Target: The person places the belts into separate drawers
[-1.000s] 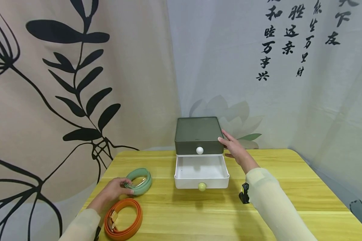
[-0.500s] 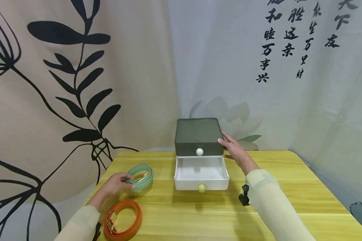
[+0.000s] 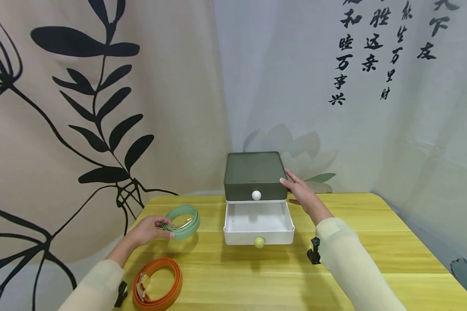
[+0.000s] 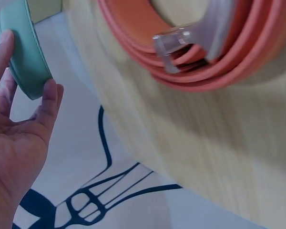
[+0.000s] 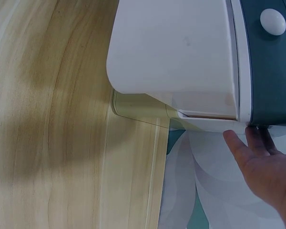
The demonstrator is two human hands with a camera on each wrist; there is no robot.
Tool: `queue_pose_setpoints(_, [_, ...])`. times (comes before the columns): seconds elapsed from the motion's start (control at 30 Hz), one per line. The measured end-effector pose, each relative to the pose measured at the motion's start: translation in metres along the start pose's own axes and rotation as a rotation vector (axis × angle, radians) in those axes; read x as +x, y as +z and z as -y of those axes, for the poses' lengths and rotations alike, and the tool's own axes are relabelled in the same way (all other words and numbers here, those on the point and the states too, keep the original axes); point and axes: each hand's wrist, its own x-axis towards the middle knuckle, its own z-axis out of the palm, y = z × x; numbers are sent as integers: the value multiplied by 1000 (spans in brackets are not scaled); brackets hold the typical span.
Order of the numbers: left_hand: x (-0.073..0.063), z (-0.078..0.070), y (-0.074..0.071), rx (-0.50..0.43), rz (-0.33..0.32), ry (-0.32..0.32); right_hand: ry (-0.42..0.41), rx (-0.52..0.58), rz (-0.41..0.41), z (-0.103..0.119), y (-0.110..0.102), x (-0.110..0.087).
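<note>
My left hand (image 3: pixel 149 229) pinches a coiled green belt (image 3: pixel 187 232) with a gold buckle, held above the table at the left. In the left wrist view, fingers and thumb close on the edge of the green coil (image 4: pixel 28 57). An orange coiled belt (image 3: pixel 171 296) lies on the table just below that hand. My right hand (image 3: pixel 305 196) rests with extended fingers against the right side of a small two-drawer box (image 3: pixel 254 168) with a dark green top. Its white lower drawer (image 3: pixel 237 237), with a yellow-green knob, is pulled out and has nothing in it; the upper drawer is closed.
The wooden table (image 3: pixel 225 280) ends at a back edge close behind the box. A printed cloth backdrop (image 3: pixel 187 108) hangs behind and along both sides. Black wrist cameras sit on both sleeves.
My left hand has raised the green belt from the table and moved it slightly up and to the right. The right hand stays against the box.
</note>
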Motion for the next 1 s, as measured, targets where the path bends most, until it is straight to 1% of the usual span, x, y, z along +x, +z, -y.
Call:
queue_pose_setpoints(0.17, [-1, -11, -4, 17, 16, -4, 0, 9, 10, 2, 0, -2])
queue_pose_setpoints(0.33, [-2, -21, -7, 38, 34, 18, -4, 1, 3, -1, -1, 0])
queue_pose_setpoints(0.5, [-3, -36, -9, 28, 54, 46, -3, -1, -1, -2, -1, 0])
queue_pose_setpoints(0.53, [-3, -38, -10, 25, 61, 56, -3, -1, -1, -2, -1, 0])
queue_pose_setpoints(0.7, [-1, -49, -8, 16, 81, 64, 1, 6, 2, -2, -2, 0])
queue_pose_setpoints(0.8, [0, -54, -8, 13, 83, 54, 2, 7, 2, -2, -2, 0])
queue_pose_setpoints(1.0, [3, -64, -7, 24, 97, 75, 2, 6, 2, -1, -1, -1])
